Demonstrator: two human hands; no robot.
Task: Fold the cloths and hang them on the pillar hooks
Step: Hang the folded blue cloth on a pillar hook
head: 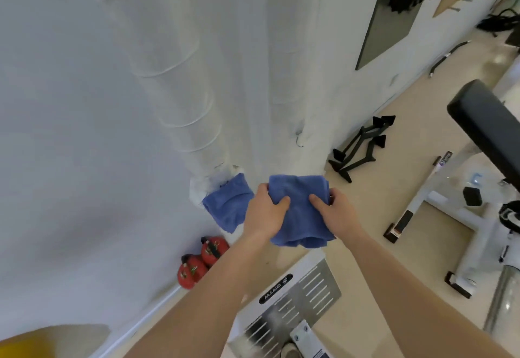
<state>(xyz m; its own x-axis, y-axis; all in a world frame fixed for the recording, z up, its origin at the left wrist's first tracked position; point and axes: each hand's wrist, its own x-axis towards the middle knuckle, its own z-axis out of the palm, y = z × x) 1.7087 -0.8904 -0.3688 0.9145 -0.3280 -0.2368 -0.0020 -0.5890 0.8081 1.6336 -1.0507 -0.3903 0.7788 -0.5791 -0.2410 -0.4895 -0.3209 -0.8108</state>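
I hold a folded blue cloth (301,211) in front of me with both hands. My left hand (266,213) grips its left edge, thumb on top. My right hand (336,213) grips its right edge the same way. The cloth's lower end hangs down between my wrists. A second blue cloth (228,206) hangs against the white pillar (281,76) to the left, beside the wrapped white pipe (185,90). A small metal hook (299,139) sticks out of the pillar above the held cloth, with nothing on it.
Two red kettlebells (202,260) sit on the floor by the wall. A metal footplate (295,301) of a gym machine lies below my arms. Black handles (357,146) lie near the pillar base, and a white bench frame (450,211) with a black pad (486,121) stands at the right.
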